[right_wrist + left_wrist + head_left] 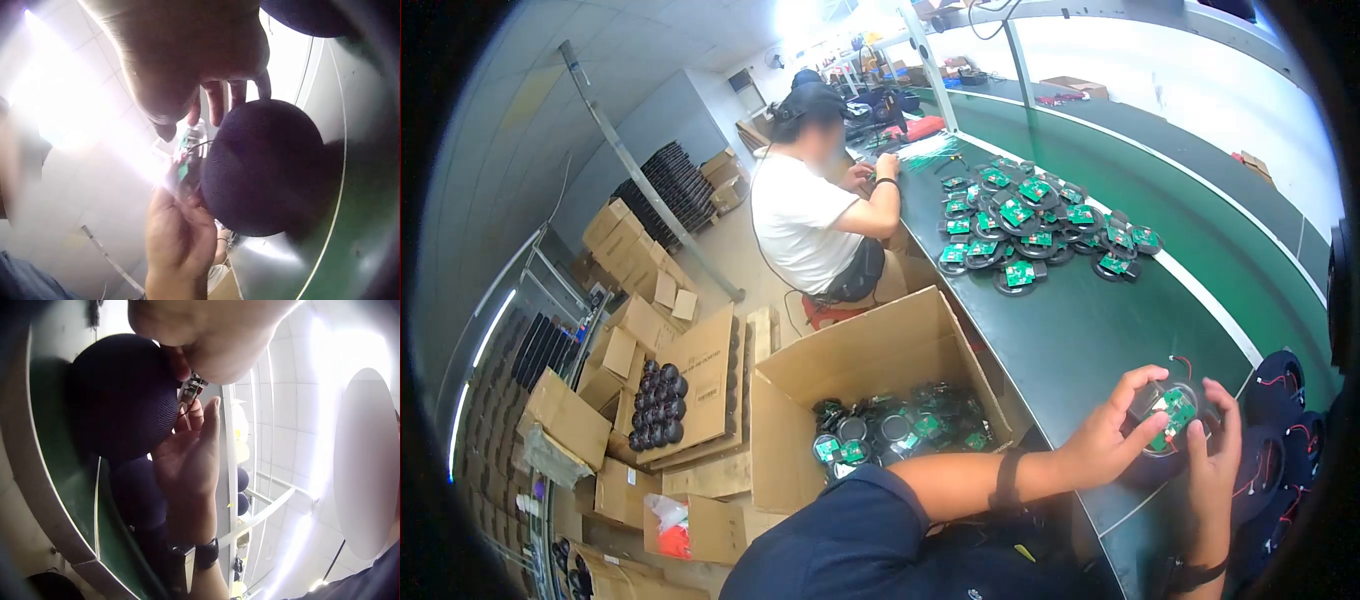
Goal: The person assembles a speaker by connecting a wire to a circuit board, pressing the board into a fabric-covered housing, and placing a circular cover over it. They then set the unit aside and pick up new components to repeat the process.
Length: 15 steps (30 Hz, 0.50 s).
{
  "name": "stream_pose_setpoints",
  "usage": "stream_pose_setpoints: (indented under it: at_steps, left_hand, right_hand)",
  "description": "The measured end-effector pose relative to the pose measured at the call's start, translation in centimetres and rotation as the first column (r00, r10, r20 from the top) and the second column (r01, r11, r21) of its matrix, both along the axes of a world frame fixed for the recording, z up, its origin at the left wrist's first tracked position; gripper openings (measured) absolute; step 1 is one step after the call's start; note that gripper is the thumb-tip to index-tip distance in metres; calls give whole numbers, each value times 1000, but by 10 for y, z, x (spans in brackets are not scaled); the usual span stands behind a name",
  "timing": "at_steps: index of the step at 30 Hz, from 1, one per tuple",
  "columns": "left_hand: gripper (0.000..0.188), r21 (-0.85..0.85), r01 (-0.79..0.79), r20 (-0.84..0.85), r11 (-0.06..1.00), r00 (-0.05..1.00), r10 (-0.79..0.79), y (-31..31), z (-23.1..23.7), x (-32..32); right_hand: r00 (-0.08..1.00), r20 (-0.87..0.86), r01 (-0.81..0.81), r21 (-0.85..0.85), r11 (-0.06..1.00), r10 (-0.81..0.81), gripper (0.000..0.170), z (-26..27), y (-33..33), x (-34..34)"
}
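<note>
In the head view, a round clear-rimmed part with a green circuit board (pixel 1174 412) is held up between both hands. My left hand (pixel 1102 440) pinches its left side with thumb and fingers. Around its right side, the thumb and fingers of my right hand (pixel 1215 465) are curled. A red wire stands up from its top edge. Just below the hands is a dark round mesh-covered body, large in the left wrist view (pixel 125 394) and the right wrist view (pixel 265 169). In the right wrist view a thin wire runs between board and body; its ends are unclear.
Many black rings with green boards (pixel 1020 225) are piled on the dark green table (pixel 1040 340). More lie inside a cardboard box (pixel 800 385) at left. Dark round bodies with red wires (pixel 1260 465) stand at right. A person in white (pixel 800 220) sits beyond the box.
</note>
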<state>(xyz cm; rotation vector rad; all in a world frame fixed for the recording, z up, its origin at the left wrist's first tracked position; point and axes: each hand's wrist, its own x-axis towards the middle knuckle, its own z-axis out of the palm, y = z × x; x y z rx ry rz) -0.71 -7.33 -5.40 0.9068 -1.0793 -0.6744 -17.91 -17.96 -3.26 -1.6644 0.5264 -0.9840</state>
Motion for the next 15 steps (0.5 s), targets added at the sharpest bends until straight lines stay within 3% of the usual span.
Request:
stream_pose_setpoints:
  at_steps: [2, 3, 4, 6, 8, 10, 13, 15]
  left_hand:
    - [54, 9, -64, 35, 998, 997, 63, -2, -4, -1]
    - [54, -58, -199, 136, 978, 969, 205, -4, -5, 1]
    - [53, -125, -301, 215, 945, 922, 322, -7, -8, -1]
    - [52, -103, -310, 160, 945, 933, 323, -2, 2, 1]
    - [50, -3, -227, -82, 974, 971, 226, 1, 16, -1]
    - [49, 50, -124, -209, 991, 969, 132, 0, 17, 3]
    - [52, 111, -136, -164, 984, 974, 153, -4, 16, 9]
    - [51, 118, -123, -178, 985, 974, 143, -3, 17, 9]
  right_hand:
    - [996, -86, -26, 54, 998, 31, 39, 3, 3, 3]
    - [985, -143, -106, -54, 993, 97, 44, 8, 0, 2]
    - [985, -161, -80, -98, 992, 63, 42, 2, -3, -1]
    - [958, -282, -39, -306, 951, -52, 37, 20, 1, -3]
    - [936, -294, 40, -454, 890, -192, 40, 23, 1, -3]
    - [891, -350, 95, -478, 873, -289, 42, 25, 2, -7]
    - [876, -357, 148, -443, 884, -325, 40, 20, -3, -3]
    - [953, -221, 142, -270, 952, -205, 32, 13, -7, 0]
